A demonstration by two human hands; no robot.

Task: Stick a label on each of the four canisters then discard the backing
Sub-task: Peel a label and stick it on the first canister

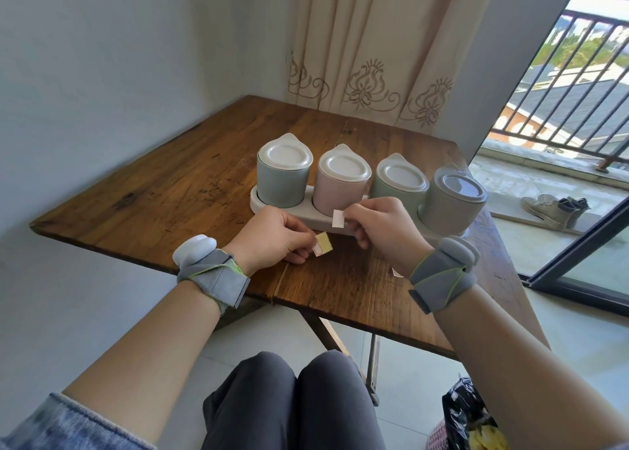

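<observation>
Several lidded canisters stand in a row on a white tray (pixel 258 204): a blue-green canister (pixel 280 184) at left, a pink canister (pixel 337 191), a pale green canister (pixel 391 187), and a grey-green canister (pixel 449 208) at right. My right hand (pixel 381 231) pinches a small white label (pixel 338 219) in front of the pink canister. My left hand (pixel 272 242) holds the yellow backing sheet (pixel 321 243), which carries a red-outlined label, just above the table. No label shows on any canister face.
The wooden table (pixel 170 191) stands in a room corner with a curtain (pixel 374 48) behind. A black bag (pixel 473 415) lies on the floor at lower right. Shoes (pixel 554 209) rest by the open balcony door. My knees are below the table's front edge.
</observation>
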